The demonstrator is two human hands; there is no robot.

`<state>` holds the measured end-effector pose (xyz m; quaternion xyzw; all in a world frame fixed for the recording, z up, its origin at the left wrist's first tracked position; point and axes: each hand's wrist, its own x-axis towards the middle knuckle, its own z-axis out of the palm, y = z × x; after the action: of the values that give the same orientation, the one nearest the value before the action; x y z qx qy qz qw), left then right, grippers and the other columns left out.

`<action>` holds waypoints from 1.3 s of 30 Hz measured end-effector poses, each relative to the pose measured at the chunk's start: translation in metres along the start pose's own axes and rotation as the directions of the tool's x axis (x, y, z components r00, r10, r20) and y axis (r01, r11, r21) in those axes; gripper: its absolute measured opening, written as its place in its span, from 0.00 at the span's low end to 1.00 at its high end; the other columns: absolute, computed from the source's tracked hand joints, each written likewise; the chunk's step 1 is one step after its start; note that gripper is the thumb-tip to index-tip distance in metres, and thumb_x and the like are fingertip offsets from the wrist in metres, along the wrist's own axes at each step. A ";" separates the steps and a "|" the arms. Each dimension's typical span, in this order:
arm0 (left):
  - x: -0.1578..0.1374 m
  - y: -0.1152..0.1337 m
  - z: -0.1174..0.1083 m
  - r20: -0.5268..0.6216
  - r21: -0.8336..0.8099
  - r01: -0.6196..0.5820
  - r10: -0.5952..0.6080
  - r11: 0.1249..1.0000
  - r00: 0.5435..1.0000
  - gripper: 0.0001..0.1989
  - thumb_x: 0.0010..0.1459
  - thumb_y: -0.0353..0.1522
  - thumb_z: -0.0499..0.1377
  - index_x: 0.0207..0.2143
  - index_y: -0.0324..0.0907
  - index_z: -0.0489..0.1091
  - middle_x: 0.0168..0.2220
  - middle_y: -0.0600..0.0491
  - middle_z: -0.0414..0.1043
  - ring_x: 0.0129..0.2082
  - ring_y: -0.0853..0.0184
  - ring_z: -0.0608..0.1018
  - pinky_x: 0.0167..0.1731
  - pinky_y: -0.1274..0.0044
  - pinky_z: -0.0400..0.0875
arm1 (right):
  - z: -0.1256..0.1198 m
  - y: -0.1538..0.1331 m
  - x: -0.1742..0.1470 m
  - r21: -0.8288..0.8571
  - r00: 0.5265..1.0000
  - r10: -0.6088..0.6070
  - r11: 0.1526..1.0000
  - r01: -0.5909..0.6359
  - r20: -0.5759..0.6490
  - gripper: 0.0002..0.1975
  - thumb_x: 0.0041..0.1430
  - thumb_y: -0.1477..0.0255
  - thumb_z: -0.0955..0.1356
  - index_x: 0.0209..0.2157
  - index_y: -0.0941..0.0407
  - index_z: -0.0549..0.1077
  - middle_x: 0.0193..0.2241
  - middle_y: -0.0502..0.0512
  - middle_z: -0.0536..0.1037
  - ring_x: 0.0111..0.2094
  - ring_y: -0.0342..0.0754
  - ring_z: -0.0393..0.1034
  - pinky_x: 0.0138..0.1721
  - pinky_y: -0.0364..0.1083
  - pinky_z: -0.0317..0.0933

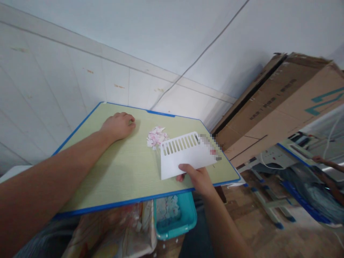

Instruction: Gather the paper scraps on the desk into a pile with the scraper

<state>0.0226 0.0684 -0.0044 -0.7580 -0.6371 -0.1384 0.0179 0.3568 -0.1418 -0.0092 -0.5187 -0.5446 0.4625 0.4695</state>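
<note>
My right hand (pixel 197 177) grips the lower edge of a thin white sheet (pixel 174 161) with a row of slots along its upper side, thumb on the front face. The sheet is tilted above the desk, and its right end is blurred by pixels. Just behind its left corner lies a small heap of pink and white scraps (pixel 156 137), which look like paper bits. To the left of the heap, my left hand (pixel 118 126) rests on the desk with its fingers curled in. Whatever those fingers may hold is hidden.
The pale green desk (pixel 115 172) has a blue rim and stands against a white wall. Under its front edge, a teal basket (pixel 176 233) contains white scraps, beside a plastic bag (pixel 134 236). Large cardboard boxes (pixel 279 100) lean at the right; another person's arm (pixel 329 165) shows beyond.
</note>
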 end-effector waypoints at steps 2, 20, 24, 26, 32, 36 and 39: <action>0.000 -0.001 -0.001 -0.008 0.008 0.002 -0.002 1.000 1.000 0.31 0.75 0.41 0.51 0.67 0.39 0.84 0.73 0.36 0.82 0.74 0.43 0.81 0.74 0.58 0.75 | 0.000 0.002 0.004 0.017 1.000 -0.014 1.000 0.014 -0.019 0.17 0.58 0.56 0.79 0.22 0.50 0.82 0.21 0.57 0.84 0.24 0.55 0.79 0.36 0.53 0.78; -0.002 -0.010 0.002 -0.019 -0.004 -0.041 0.041 0.999 0.999 0.29 0.75 0.41 0.52 0.63 0.41 0.87 0.67 0.38 0.86 0.70 0.43 0.84 0.73 0.56 0.79 | 0.024 0.002 0.063 -0.036 0.993 -0.079 0.996 0.076 -0.091 0.23 0.63 0.47 0.79 0.30 0.53 0.85 0.31 0.64 0.92 0.30 0.56 0.85 0.36 0.52 0.81; -0.001 -0.011 0.002 -0.015 -0.007 -0.050 0.050 0.999 0.999 0.29 0.75 0.42 0.52 0.64 0.41 0.86 0.68 0.38 0.86 0.70 0.43 0.84 0.74 0.56 0.79 | 0.034 0.007 0.071 -0.058 0.996 -0.080 0.995 0.078 -0.028 0.24 0.66 0.45 0.78 0.34 0.53 0.86 0.32 0.63 0.93 0.30 0.56 0.85 0.37 0.52 0.79; -0.001 -0.011 0.002 -0.009 -0.005 -0.052 0.052 0.999 0.999 0.30 0.75 0.42 0.51 0.64 0.40 0.86 0.68 0.37 0.85 0.70 0.43 0.84 0.74 0.55 0.79 | 0.037 0.011 0.073 -0.076 0.996 -0.088 0.993 0.087 -0.012 0.23 0.67 0.46 0.77 0.34 0.53 0.86 0.32 0.61 0.92 0.29 0.55 0.84 0.38 0.52 0.79; -0.003 -0.008 0.002 0.010 0.023 -0.032 0.032 0.999 0.999 0.31 0.77 0.42 0.49 0.67 0.39 0.84 0.71 0.36 0.83 0.72 0.42 0.83 0.74 0.55 0.77 | 0.034 0.014 0.070 -0.167 0.989 -0.145 0.976 0.144 0.002 0.19 0.72 0.54 0.73 0.29 0.50 0.82 0.26 0.55 0.87 0.25 0.52 0.78 0.37 0.51 0.77; -0.010 -0.001 -0.003 -0.006 0.098 -0.033 0.034 0.995 0.999 0.32 0.78 0.40 0.47 0.68 0.38 0.83 0.72 0.36 0.83 0.72 0.43 0.82 0.74 0.56 0.76 | 0.026 0.013 0.060 -0.175 0.991 -0.134 0.976 0.130 -0.009 0.17 0.72 0.59 0.74 0.28 0.49 0.83 0.28 0.53 0.88 0.21 0.49 0.70 0.33 0.50 0.73; -0.023 0.006 -0.009 -0.026 0.145 0.013 -0.010 0.989 1.000 0.32 0.78 0.36 0.46 0.66 0.34 0.84 0.71 0.31 0.83 0.71 0.39 0.82 0.71 0.52 0.77 | 0.014 0.014 0.049 -0.170 0.990 -0.134 0.977 0.126 -0.036 0.17 0.70 0.63 0.74 0.26 0.50 0.83 0.27 0.53 0.87 0.21 0.48 0.66 0.33 0.50 0.73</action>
<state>0.0229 0.0435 -0.0001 -0.7492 -0.6496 -0.1014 0.0800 0.3437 -0.0931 -0.0233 -0.5304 -0.6030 0.3713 0.4661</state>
